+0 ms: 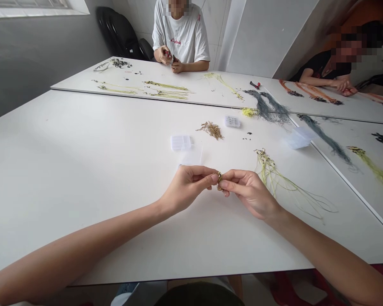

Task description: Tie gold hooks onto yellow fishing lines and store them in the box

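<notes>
cropped forearms (92, 243); left hand (187, 187) and right hand (250, 192), each grip pinched closed on a half-hidden small coil (219, 180).

On the table (98, 161), the plastic case (178, 142) lay beyond the left hand (187, 187). The heap of small pieces (213, 131) was between this case and another case (232, 122); the cord bundle (265, 160) lay beyond the right hand (253, 193).

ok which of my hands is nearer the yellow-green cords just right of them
Right. Your right hand is just left of the yellow-green cords; your left hand is farther left, across the small item both hands pinch.
</notes>
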A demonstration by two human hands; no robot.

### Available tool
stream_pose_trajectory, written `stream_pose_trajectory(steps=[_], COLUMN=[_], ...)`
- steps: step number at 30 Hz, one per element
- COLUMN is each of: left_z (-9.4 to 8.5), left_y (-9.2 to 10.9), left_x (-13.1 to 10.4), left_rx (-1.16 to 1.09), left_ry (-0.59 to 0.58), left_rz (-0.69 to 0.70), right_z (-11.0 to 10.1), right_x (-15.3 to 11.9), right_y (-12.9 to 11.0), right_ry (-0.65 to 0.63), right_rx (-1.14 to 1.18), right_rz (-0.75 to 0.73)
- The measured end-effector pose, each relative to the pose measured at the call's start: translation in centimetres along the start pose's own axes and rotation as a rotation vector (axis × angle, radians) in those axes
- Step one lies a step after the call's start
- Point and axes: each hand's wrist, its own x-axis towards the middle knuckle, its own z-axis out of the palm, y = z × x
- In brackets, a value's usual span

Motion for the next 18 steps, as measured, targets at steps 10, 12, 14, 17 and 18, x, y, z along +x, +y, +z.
stream_pose_trajectory(steps=[10, 12, 14, 17, 18], left_z=[0.2, 0.2, 0.17, 0.09, 0.06], left_y=[-0.25, -0.34, -0.43, -0.57, -0.62], left_x=[-0.07, -0.06, -0.05, 0.01, 0.04], left_rx=[-0.046, -0.071, -0.091, -0.124, -0.131], left_ry=[-0.026, -0.014, -0.009, -0.028, -0.033], left_rz=[-0.026, -0.065, -0.095, -0.105, -0.101], right_z=[0.02, 0.03, 0.07, 0.23, 0.3], right_x=[0.03, 0.05, 0.06, 0.0, -0.03], right_y=[0.31, 0.34, 0.33, 0.28, 0.27], right_ry=[0.001, 0.001, -0.002, -0.006, -0.003], right_rx=[-0.006, -0.006, -0.003, 0.005, 0.003], right_rz=[-0.016, -0.016, -0.017, -0.031, -0.043])
